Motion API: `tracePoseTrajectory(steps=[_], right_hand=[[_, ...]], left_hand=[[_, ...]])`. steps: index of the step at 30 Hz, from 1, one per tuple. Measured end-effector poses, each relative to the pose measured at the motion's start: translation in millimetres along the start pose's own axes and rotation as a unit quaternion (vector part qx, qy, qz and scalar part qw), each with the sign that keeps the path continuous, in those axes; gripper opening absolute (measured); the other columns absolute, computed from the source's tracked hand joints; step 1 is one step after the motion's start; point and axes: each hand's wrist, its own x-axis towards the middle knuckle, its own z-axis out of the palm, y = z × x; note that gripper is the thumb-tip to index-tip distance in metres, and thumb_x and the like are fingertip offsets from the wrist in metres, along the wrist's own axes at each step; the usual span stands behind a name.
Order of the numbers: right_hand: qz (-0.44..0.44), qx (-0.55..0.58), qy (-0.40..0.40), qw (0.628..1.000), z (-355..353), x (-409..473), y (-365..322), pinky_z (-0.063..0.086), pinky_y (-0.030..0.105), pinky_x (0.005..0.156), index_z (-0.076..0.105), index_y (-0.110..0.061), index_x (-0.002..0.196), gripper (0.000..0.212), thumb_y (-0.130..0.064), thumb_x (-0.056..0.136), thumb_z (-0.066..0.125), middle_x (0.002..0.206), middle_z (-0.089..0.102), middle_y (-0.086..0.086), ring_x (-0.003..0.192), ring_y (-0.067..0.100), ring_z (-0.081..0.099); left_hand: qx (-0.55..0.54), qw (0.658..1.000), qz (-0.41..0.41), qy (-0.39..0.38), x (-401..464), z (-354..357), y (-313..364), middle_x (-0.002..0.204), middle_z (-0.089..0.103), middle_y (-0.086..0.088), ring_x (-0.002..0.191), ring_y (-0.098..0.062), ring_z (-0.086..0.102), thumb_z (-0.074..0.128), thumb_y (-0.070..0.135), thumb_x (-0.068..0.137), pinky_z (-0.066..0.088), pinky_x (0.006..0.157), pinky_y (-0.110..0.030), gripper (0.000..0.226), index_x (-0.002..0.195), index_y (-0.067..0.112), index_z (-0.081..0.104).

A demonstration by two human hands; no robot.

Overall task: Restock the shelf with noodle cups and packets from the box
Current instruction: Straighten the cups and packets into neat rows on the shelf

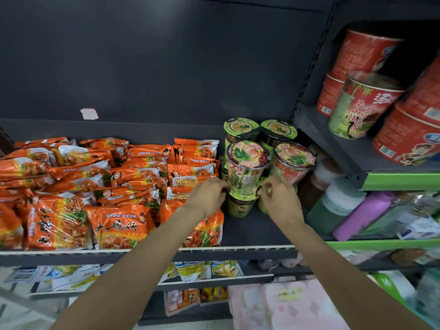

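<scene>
While both hands crowd the base of a stacked noodle cup (246, 169), the step in hand looks like seating it square on the lower cup (239, 206) at the shelf (257, 231) front, right of the orange noodle packets (119, 225). Head view, the only one: left hand (209, 195) has its grip curled vs. the cup's lower left side; right hand (279, 198) pinches at the lower right edge, fingertips pressed together on the wrap, though exact contact is hard to tell. The cup stands upright, w/ another red-lidded cup (294, 163) just beside and two green-lidded ones (241, 128) behind. Next move, I'd judge: let go gently w/o tipping the stack, then back to the box, which isn't in view. Writing: large Chinese characters on the packets and on the tub (357, 108) at right; brands not readable to me.
</scene>
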Motion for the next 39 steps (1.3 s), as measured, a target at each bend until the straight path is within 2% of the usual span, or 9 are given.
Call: tracePoseTrajectory(steps=[2, 5, 10, 16, 22, 28, 32, 37, 39], right_hand=[[-0.027, 0.018, 0.067, 0.997, -16, 1, -7, 0.045, 0.035, 0.067, 0.056, -0.009, 0.099, 0.01, -0.013, 0.09, 0.053, 0.107, 0.051, 0.006, 0.088, 0.025, 0.055], [-0.07, -0.011, 0.077, 0.995, -29, 16, -16, 0.045, 0.037, 0.082, 0.053, -0.011, 0.119, 0.029, -0.019, 0.091, 0.056, 0.117, 0.049, 0.007, 0.108, 0.023, 0.047], [-0.132, -0.075, -0.028, 0.988, -32, 34, -26, 0.04, 0.035, 0.099, 0.052, -0.022, 0.133, 0.042, -0.034, 0.093, 0.054, 0.128, 0.053, -0.001, 0.119, 0.02, 0.046], [-0.143, -0.107, -0.054, 0.982, -41, 41, -27, 0.035, 0.035, 0.106, 0.058, -0.022, 0.127, 0.036, -0.033, 0.094, 0.053, 0.134, 0.053, -0.005, 0.121, 0.015, 0.05], [-0.134, -0.075, -0.103, 0.983, -49, 50, -23, 0.044, 0.037, 0.1, 0.057, -0.019, 0.128, 0.04, -0.008, 0.091, 0.05, 0.137, 0.051, -0.002, 0.125, 0.019, 0.047], [-0.113, -0.077, -0.11, 0.985, -51, 53, -22, 0.047, 0.039, 0.091, 0.06, -0.014, 0.123, 0.042, -0.039, 0.088, 0.061, 0.126, 0.056, 0.002, 0.116, 0.023, 0.052], [-0.129, -0.083, -0.137, 0.979, -49, 62, -20, 0.045, 0.039, 0.096, 0.066, -0.014, 0.116, 0.029, -0.027, 0.091, 0.06, 0.127, 0.06, 0.002, 0.118, 0.022, 0.054], [-0.143, -0.103, -0.126, 0.976, -48, 64, -11, 0.041, 0.038, 0.104, 0.059, -0.015, 0.126, 0.041, -0.002, 0.088, 0.057, 0.136, 0.055, 0.003, 0.123, 0.023, 0.052], [-0.14, -0.088, -0.122, 0.979, -47, 60, -14, 0.04, 0.038, 0.104, 0.055, -0.013, 0.131, 0.044, -0.005, 0.087, 0.057, 0.136, 0.052, 0.006, 0.124, 0.024, 0.049]], left_hand=[[-0.081, 0.992, -0.02, 0.097, 2, -13, 1, 0.134, 0.05, -0.008, 0.124, -0.026, 0.048, 0.046, 0.012, 0.095, 0.042, 0.101, -0.04, 0.036, 0.131, 0.013, 0.046], [-0.096, 0.983, 0.015, 0.156, 15, -33, 6, 0.146, 0.038, -0.007, 0.132, -0.025, 0.039, 0.048, 0.005, 0.093, 0.036, 0.108, -0.037, 0.053, 0.143, 0.014, 0.032], [0.004, 0.995, 0.05, 0.088, 38, -48, 11, 0.158, 0.015, -0.001, 0.143, -0.021, 0.021, 0.042, -0.01, 0.087, 0.033, 0.111, -0.034, 0.071, 0.148, 0.02, 0.024], [0.105, 0.981, 0.087, 0.134, 41, -54, 13, 0.146, 0.041, -0.005, 0.134, -0.022, 0.038, 0.051, 0.006, 0.092, 0.032, 0.109, -0.032, 0.047, 0.138, 0.013, 0.045], [0.161, 0.974, 0.1, 0.127, 45, -57, 17, 0.12, 0.062, -0.003, 0.11, -0.024, 0.057, 0.056, 0.029, 0.092, 0.044, 0.094, -0.036, 0.03, 0.117, 0.012, 0.06], [0.081, 0.981, 0.128, 0.121, 44, -61, 16, 0.132, 0.057, -0.001, 0.12, -0.021, 0.053, 0.059, 0.028, 0.091, 0.04, 0.102, -0.037, 0.038, 0.126, 0.016, 0.058], [0.083, 0.987, 0.122, 0.062, 47, -66, 10, 0.15, 0.035, 0.001, 0.137, -0.017, 0.034, 0.053, 0.017, 0.095, 0.03, 0.112, -0.035, 0.048, 0.141, 0.02, 0.042], [0.111, 0.981, 0.129, 0.099, 46, -60, 15, 0.133, 0.054, -0.001, 0.123, -0.02, 0.048, 0.051, 0.024, 0.096, 0.036, 0.103, -0.035, 0.034, 0.129, 0.02, 0.057], [0.111, 0.977, 0.14, 0.114, 45, -59, 15, 0.125, 0.056, 0.0, 0.118, -0.019, 0.049, 0.053, 0.027, 0.094, 0.037, 0.099, -0.034, 0.033, 0.127, 0.022, 0.058]])
